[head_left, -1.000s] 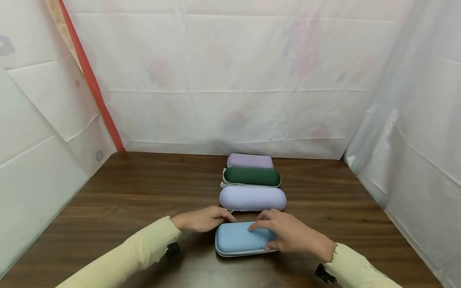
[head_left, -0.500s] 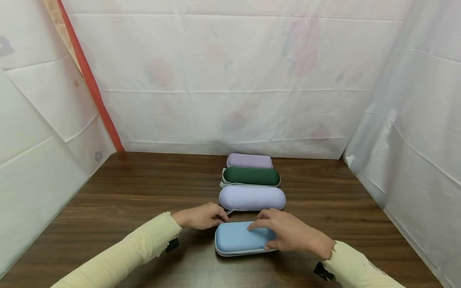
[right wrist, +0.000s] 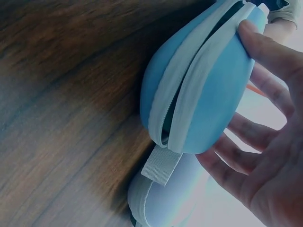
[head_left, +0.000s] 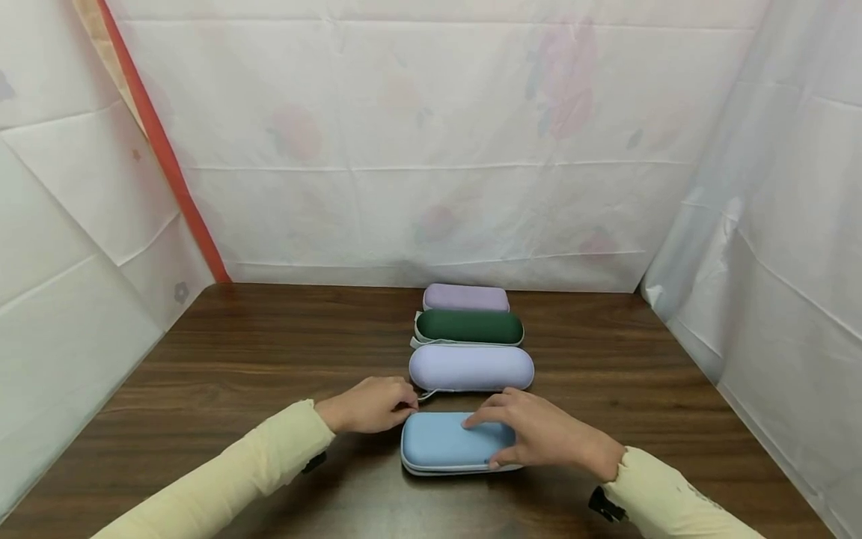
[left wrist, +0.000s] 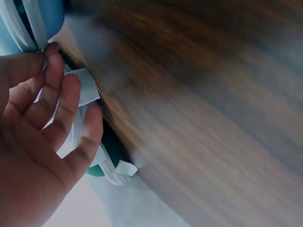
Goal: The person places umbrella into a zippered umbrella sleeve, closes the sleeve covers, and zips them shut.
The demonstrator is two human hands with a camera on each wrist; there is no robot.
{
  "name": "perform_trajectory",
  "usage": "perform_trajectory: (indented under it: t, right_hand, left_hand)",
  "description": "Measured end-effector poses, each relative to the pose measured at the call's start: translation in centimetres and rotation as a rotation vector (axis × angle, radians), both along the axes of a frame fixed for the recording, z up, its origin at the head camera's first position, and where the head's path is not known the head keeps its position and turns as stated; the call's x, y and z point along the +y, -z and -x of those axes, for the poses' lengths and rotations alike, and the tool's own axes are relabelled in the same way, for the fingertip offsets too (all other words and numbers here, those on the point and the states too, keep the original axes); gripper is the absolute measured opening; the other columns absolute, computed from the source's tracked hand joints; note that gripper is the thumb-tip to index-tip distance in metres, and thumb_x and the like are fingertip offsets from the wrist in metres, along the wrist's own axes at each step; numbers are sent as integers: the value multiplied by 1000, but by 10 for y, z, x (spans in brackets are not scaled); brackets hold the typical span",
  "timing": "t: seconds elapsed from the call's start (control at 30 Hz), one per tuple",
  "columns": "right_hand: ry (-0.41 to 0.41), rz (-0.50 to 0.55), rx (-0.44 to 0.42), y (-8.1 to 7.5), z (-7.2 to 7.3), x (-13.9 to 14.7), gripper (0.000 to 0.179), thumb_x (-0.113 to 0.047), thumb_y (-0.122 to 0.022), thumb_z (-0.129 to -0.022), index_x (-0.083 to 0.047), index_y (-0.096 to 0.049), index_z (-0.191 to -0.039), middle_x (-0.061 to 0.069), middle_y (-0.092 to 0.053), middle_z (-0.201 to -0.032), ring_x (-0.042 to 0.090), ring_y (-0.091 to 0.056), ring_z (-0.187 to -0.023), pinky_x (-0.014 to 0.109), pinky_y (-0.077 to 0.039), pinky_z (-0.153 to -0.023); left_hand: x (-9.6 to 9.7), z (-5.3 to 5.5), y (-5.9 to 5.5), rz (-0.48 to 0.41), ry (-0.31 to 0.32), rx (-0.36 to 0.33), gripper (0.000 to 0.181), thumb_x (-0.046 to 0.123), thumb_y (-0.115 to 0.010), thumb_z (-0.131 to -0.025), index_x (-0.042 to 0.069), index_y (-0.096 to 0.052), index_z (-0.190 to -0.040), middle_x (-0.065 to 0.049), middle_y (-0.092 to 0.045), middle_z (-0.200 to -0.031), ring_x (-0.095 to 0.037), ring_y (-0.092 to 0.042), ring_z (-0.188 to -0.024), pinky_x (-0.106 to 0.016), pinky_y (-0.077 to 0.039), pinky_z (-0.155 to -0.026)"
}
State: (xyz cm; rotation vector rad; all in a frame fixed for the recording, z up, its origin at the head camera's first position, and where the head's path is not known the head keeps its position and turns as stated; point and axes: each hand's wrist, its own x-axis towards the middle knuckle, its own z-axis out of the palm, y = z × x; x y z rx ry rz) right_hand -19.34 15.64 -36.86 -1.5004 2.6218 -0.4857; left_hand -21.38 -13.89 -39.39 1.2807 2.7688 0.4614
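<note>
A light blue zippered glasses case (head_left: 441, 440) lies near the front of the table, with its zipper (right wrist: 182, 85) partly parted in the right wrist view. My right hand (head_left: 542, 434) grips the case's right end, thumb on the front edge and fingers over the top. At the back left corner, my left hand (head_left: 373, 404) brings thumb and forefinger together by the zipper's end, pinching what looks like the zipper pull; the pull itself is hidden. Behind the blue case lies a pale lavender case (head_left: 471, 368) with a cord loop near my left fingertips.
Further back a dark green case (head_left: 469, 328) and a mauve case (head_left: 466, 298) continue the row. White sheets (head_left: 431, 150) close off the back and sides of the dark wooden table (head_left: 289, 337). A red strip (head_left: 168, 161) runs up the left corner.
My left hand has slid left along the blue case's back edge to its back left corner, its fingers drawing together. The right hand and the cases stay nearly where they were.
</note>
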Motion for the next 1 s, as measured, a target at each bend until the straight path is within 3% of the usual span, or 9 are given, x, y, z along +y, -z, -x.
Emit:
perform_trajectory:
  t: [0.3, 0.5, 0.7, 1.0]
  right_hand:
    - [51, 13, -10, 2, -2, -2, 50, -36, -82, -74, -28, -66, -120, -6, -62, -112, 12, -52, -98, 32, -47, -79]
    - [72, 13, -1, 4, -2, -3, 49, -36, -82, -73, -28, -67, -120, -6, -63, -110, 12, -52, -97, 31, -47, -78]
    - [86, 32, 38, 6, -5, -4, 48, -35, -83, -73, -26, -69, -118, -5, -64, -107, 13, -53, -95, 31, -48, -75]
    - [127, 36, 58, 7, -10, -6, 48, -34, -83, -72, -26, -70, -117, -3, -64, -107, 15, -54, -94, 32, -48, -73]
  left_hand:
    - [-5, -2, -1, 11, 54, 148, 12, 9, -65, -87, 18, -69, -80, 12, -61, -82, -9, -56, -79, -27, -46, -62]
    - [-12, -6, -1, -3, 55, 139, 13, 14, -65, -89, 20, -67, -77, 14, -57, -77, -7, -52, -73, -26, -43, -59]
    - [-20, -17, -2, -12, 33, 132, 17, 14, -66, -88, 20, -63, -73, 14, -52, -73, -5, -49, -69, -26, -41, -57]
    - [-22, -36, 4, -46, 10, 237, 21, 14, -69, -84, 20, -59, -68, 13, -46, -68, -4, -46, -63, -26, -40, -54]
